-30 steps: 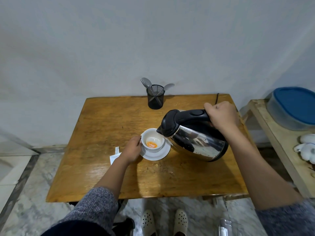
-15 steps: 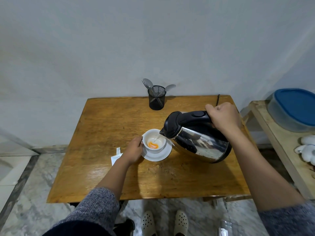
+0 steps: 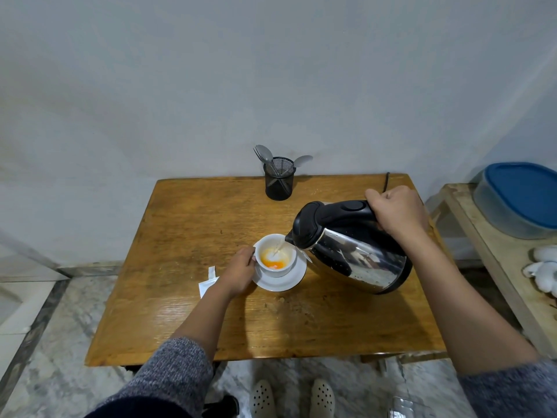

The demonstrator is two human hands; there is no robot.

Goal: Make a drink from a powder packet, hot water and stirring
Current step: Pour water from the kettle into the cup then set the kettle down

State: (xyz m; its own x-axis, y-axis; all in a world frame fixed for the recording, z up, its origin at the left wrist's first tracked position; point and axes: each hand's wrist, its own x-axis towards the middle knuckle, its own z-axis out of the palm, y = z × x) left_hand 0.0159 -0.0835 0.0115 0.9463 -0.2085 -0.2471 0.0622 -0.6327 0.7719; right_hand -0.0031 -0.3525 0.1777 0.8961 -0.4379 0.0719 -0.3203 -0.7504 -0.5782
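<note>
A white cup (image 3: 275,268) stands on a white saucer (image 3: 284,283) in the middle of the wooden table (image 3: 187,224). Orange powder lies in its bottom, and water is pooling on it. My left hand (image 3: 238,273) grips the cup's left side. My right hand (image 3: 396,211) holds the black handle of a steel kettle (image 3: 355,254), tilted left with its spout over the cup's rim. A thin stream of water runs from the spout into the cup. A torn white packet (image 3: 207,284) lies on the table just left of my left wrist.
A black mesh holder (image 3: 278,182) with spoons stands at the table's back edge. A black cord (image 3: 386,180) hangs off the back right corner. To the right is a wooden shelf (image 3: 494,267) carrying a blue-lidded container (image 3: 521,199) and a white object (image 3: 544,271).
The kettle has tipped further towards the cup and water now streams in. The orange powder is spreading in the liquid. My left hand stays on the cup.
</note>
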